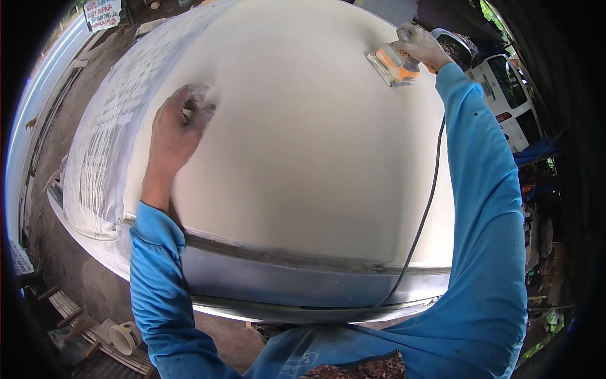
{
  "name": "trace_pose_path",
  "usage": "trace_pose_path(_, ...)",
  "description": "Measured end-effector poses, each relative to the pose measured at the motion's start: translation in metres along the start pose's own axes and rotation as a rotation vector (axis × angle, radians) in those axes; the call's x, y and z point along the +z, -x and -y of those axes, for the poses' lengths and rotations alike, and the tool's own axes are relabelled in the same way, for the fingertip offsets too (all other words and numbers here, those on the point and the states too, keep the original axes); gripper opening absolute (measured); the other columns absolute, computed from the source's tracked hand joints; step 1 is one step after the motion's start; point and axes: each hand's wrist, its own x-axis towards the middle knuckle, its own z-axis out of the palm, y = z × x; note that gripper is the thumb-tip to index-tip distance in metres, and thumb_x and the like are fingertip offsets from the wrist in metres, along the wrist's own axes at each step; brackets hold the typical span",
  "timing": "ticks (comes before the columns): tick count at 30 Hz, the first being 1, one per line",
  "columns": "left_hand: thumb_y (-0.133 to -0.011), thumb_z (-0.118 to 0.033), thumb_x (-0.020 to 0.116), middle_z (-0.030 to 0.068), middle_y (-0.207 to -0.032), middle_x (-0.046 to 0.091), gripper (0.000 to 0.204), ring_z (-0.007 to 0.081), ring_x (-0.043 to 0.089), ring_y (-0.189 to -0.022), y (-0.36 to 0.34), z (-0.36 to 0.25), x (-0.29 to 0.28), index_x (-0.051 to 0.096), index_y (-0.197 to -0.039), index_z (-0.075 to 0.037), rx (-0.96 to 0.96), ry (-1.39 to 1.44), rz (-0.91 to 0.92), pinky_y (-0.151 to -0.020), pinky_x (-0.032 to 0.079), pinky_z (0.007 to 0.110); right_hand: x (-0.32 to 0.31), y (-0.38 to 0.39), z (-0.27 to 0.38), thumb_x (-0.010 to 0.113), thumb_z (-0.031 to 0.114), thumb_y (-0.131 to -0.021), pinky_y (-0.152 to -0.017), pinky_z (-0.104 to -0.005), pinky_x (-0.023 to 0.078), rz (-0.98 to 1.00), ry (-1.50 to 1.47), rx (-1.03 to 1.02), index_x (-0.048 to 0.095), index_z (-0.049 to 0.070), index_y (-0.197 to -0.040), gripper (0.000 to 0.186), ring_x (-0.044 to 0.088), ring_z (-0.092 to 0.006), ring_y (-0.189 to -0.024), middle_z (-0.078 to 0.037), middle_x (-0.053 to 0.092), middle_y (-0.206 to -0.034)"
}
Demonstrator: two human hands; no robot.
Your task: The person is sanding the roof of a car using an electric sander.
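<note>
My right hand [424, 48] grasps the sander [398, 63] from above, at the panel's [290, 151] far right. My left hand [177, 129] curls over the left part; whether it holds anything I cannot tell. I judge the sander rigid, moderately heavy, perhaps dust-slick, best held by its top, clear of the cord [430, 196].

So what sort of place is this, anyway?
Probably a vehicle body repair workshop: the right hand grips an orange-and-grey power sander at a broad pale panel, which has streaky whitish patches along its left side, and a white vehicle stands beyond, to the right.
</note>
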Motion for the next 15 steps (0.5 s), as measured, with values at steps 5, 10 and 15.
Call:
trace_pose_path(5,-0.085,-0.016,0.073,0.0129,-0.100,0.069,0.034,0.0244,0.064,-0.086,-0.001,0.000,-0.006,0.066,-0.116,-0.003,0.013,-0.022,-0.003,-0.072,0.050,0.035,-0.010,0.021,0.063,0.073,0.045,-0.075,-0.092,-0.0404,0.049,-0.072,-0.068,-0.163,0.065,0.009,-0.119,0.058,0.066,-0.0368,-0.102,-0.021,0.068,-0.112)
trace_pose_path(10,-0.085,-0.017,0.073,0.0132,-0.100,0.069,0.034,0.0273,0.064,-0.088,-0.003,0.010,0.005,0.066,-0.116,-0.004,0.047,-0.025,-0.020,-0.077,0.051,0.038,-0.019,0.051,0.108,0.072,0.038,-0.079,-0.077,-0.0456,0.050,-0.006,-0.079,-0.272,0.063,0.009,-0.108,0.043,0.064,-0.0346,-0.080,-0.016,0.063,-0.081)
trace_pose_path(15,-0.088,-0.017,0.071,0.0136,-0.104,0.070,0.035,0.0214,0.065,-0.089,0.001,0.010,0.004,0.065,-0.120,-0.003,0.063,-0.054,-0.042,-0.074,0.051,0.032,-0.036,0.120,0.153,0.066,0.038,-0.078,-0.081,-0.0454,0.053,-0.079,-0.134,-0.363,0.063,0.011,-0.103,0.038,0.066,-0.0351,-0.094,-0.016,0.066,-0.091)
